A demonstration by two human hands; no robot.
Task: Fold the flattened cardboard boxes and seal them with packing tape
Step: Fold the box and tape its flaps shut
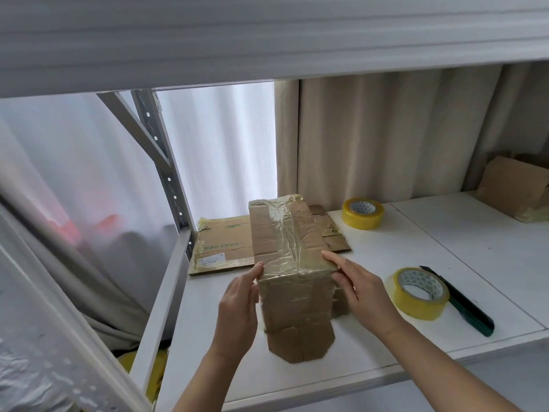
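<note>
A: Here we are at the white shelf (445, 239), and the box (292, 263) stands dead centre on it, folded up, glossy tape (286, 230) running along its top and wrapped over the near end.

B: Both hands are on it. The left hand (237, 310) lies against the near left side at about eight o'clock from the box's middle, fingers straight, pressing. The right hand (361, 289) is at four o'clock, fingers fairly straight, resting on the near right corner. Neither curls round anything.

A: So this looks like smoothing down the seal. How to do it well?

B: I'd press from the middle of the strip outward, chasing the wrinkles to the edges, then rub the corners where tape tends to lift. Steady the box with one palm while the other does the rubbing.

A: Now the count, big things first.

B: One shelf. One folded box in hand. Flat boxes (225, 248) at eleven o'clock behind it: at least one, maybe more stacked, I cannot tell. One more cardboard piece (517, 191) at two o'clock, far right.

A: And the small stuff?

B: Two yellow tape rolls: the near roll (420, 292) at three o'clock, the far roll (363, 213) at one o'clock. One green cutter (459, 301) just beside the near roll.
</note>
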